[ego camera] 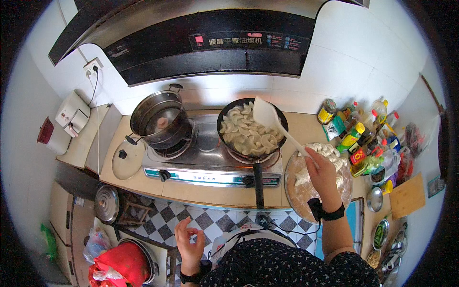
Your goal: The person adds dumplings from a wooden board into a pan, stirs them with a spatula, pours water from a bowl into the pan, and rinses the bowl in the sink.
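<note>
My right hand grips the handle of a white spatula. Its broad blade hangs over the right side of a black frying pan, whose long handle points towards me. Many crescent dumplings in cloudy liquid fill the pan, which sits on the right burner of a steel gas stove. Beneath my right forearm lies a round floured board, with uncooked dumplings along its far side. My left hand is empty in front of my body, fingers bent and apart.
A deep steel pot stands on the left burner, beside a glass lid. Bottles and seasoning packs crowd the right counter near a wooden cutting board. The range hood overhangs the stove. A red bag covers a container behind left.
</note>
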`<state>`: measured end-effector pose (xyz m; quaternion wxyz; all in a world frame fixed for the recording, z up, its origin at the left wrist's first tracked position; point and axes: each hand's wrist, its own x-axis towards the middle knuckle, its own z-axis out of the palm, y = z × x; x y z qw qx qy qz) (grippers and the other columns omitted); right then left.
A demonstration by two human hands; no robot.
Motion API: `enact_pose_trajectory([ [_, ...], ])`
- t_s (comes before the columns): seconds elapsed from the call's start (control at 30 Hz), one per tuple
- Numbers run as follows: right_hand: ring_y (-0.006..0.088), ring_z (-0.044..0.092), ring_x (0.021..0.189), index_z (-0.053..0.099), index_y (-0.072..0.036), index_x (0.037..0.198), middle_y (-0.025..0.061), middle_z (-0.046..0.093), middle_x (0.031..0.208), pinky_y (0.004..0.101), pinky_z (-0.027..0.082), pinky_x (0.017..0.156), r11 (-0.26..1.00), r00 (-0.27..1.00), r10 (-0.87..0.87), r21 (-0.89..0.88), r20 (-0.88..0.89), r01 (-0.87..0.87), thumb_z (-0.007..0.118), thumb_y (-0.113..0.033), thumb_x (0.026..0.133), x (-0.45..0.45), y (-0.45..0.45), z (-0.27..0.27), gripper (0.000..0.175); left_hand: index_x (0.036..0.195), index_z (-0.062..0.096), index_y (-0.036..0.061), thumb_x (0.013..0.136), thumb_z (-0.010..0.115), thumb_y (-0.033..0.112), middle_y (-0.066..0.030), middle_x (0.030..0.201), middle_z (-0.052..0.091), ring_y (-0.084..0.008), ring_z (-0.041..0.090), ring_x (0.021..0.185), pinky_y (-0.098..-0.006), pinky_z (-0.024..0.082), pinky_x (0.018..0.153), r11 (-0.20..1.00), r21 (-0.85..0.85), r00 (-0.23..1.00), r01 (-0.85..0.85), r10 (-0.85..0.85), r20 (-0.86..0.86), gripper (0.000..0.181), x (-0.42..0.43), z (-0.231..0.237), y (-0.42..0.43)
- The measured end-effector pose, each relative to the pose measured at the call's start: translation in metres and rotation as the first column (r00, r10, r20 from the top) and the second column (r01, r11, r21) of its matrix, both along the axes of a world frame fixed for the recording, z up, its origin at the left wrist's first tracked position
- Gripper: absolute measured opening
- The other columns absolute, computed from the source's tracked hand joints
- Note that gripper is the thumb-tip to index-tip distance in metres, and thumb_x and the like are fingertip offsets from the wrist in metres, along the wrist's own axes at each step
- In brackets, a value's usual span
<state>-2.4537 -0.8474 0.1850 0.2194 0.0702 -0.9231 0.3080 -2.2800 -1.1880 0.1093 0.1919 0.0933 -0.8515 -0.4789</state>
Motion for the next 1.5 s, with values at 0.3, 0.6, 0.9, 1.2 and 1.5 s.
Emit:
enact_pose_trajectory([
  [0.3,0.0370,0.060,0.068,0.054,-0.008,0.110,0.0203,0.060,0.075,0.0436,0.046,0.058,0.997,0.971,-0.080,0.039,0.226,0.073,0.052,-0.020,0.087,0.019,0.017,-0.066,0.026,0.121,0.044,0.0021,0.074,0.058,-0.009,-0.0118,0.112,0.046,-0.0130,0.057,0.075,-0.0254,0.050,0.066,0.996,-0.068,0.998,0.049,-0.051,-0.028,0.050,-0.014,0.002,0.014],
  [0.6,0.0385,0.060,0.068,0.051,-0.004,0.113,0.0233,0.060,0.075,0.0428,0.046,0.057,0.984,0.982,-0.068,-0.151,0.177,0.095,0.052,-0.018,0.088,0.024,0.016,-0.063,0.029,0.121,0.043,0.0025,0.077,0.058,-0.006,-0.0122,0.111,0.045,-0.0138,0.057,0.075,-0.0267,0.050,0.067,0.995,-0.067,0.997,0.078,-0.079,-0.019,0.047,-0.020,0.007,0.023],
  [0.9,0.0398,0.060,0.077,0.050,-0.003,0.114,0.0255,0.060,0.085,0.0436,0.047,0.067,0.973,0.961,-0.004,-0.221,0.275,0.067,0.047,-0.020,0.091,0.016,0.022,-0.064,0.030,0.119,0.047,0.0038,0.075,0.063,-0.003,-0.0143,0.111,0.046,-0.0143,0.058,0.071,-0.0270,0.049,0.063,0.995,-0.074,0.997,0.071,-0.071,0.000,0.048,-0.025,0.011,0.033],
  [1.2,0.0359,0.060,0.080,0.051,-0.002,0.112,0.0230,0.059,0.086,0.0389,0.047,0.066,0.950,0.969,-0.055,-0.286,0.239,0.125,0.044,-0.016,0.092,0.006,0.035,-0.048,0.026,0.118,0.047,0.0034,0.073,0.063,-0.005,-0.0148,0.114,0.045,-0.0143,0.058,0.069,-0.0264,0.049,0.064,0.989,-0.130,0.998,0.066,-0.064,0.023,0.048,-0.024,0.017,0.045],
  [1.5,0.0324,0.060,0.077,0.052,-0.001,0.114,0.0211,0.060,0.085,0.0366,0.047,0.067,0.936,0.981,-0.061,-0.329,0.186,0.121,0.046,-0.021,0.092,0.003,0.040,-0.041,0.029,0.119,0.047,0.0025,0.073,0.063,-0.005,-0.0148,0.115,0.044,-0.0135,0.058,0.069,-0.0257,0.049,0.063,0.995,-0.066,0.997,0.079,-0.079,0.001,0.049,-0.026,0.014,0.048],
])
